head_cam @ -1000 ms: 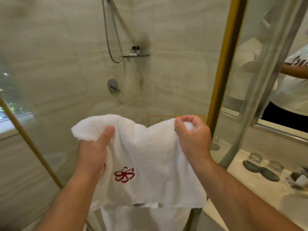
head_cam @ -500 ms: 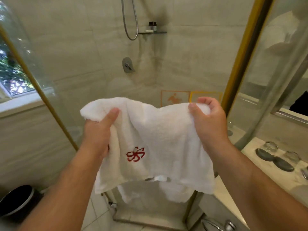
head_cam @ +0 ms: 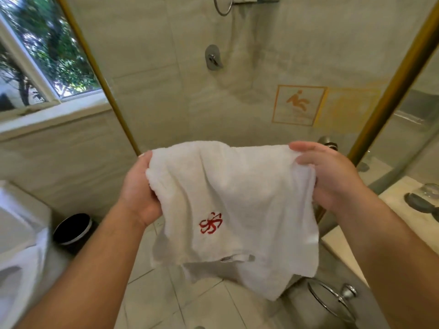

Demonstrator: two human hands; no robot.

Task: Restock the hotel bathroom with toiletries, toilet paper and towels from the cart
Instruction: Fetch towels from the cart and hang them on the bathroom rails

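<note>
A white towel [head_cam: 237, 198] with a red embroidered logo hangs spread in front of me, before the glass shower door. My left hand [head_cam: 139, 188] grips its upper left corner. My right hand [head_cam: 332, 176] grips the upper right corner, fingers curled over the top edge. The towel's lower part hangs folded in two layers above the floor tiles.
A chrome towel ring [head_cam: 332, 300] is mounted low at the right, below the vanity counter [head_cam: 399, 210] with glasses on dark coasters. A black bin [head_cam: 72, 230] stands on the floor at the left beside the white toilet [head_cam: 21, 229]. Gold-framed shower glass [head_cam: 392, 86] stands ahead.
My view has tilted down and pulled back, so the floor, bin and towel ring have come into sight. Both hands have kept hold of the towel and lowered it.
</note>
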